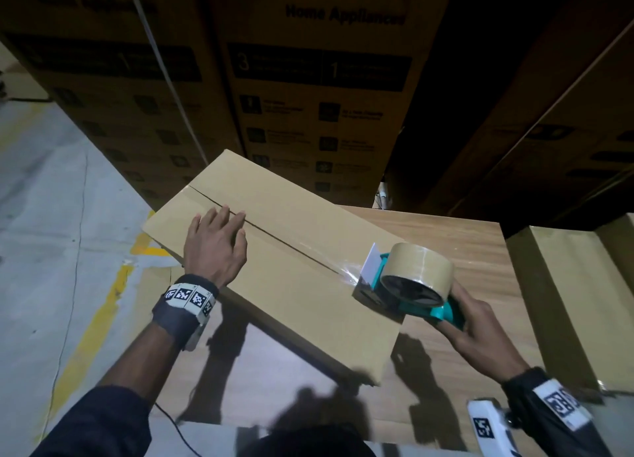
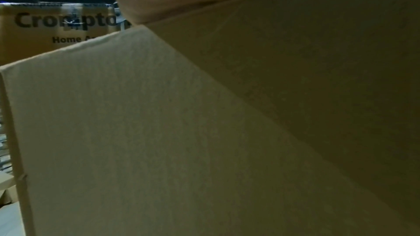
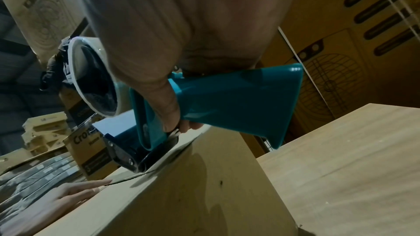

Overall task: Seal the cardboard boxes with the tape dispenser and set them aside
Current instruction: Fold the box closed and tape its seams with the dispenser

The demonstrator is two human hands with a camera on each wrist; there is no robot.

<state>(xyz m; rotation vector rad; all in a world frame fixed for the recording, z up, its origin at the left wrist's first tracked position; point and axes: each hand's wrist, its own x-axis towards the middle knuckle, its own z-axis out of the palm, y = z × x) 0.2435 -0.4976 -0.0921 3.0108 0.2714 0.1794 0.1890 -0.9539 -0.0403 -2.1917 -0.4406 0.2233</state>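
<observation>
Background cartons (image 1: 319, 89) read "Home Appliances"; "Crompto…" partly hidden

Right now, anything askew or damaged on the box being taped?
One thing: the cardboard box sits skewed on the table, its left end overhanging the table edge. The center seam gapes slightly beyond the left hand. The tape dispenser in the right hand looks normal. No damage visible.

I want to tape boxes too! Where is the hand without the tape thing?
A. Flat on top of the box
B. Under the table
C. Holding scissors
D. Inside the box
A: the left hand lies with straight fingers on the closed cardboard box, beside its centre seam.
</observation>
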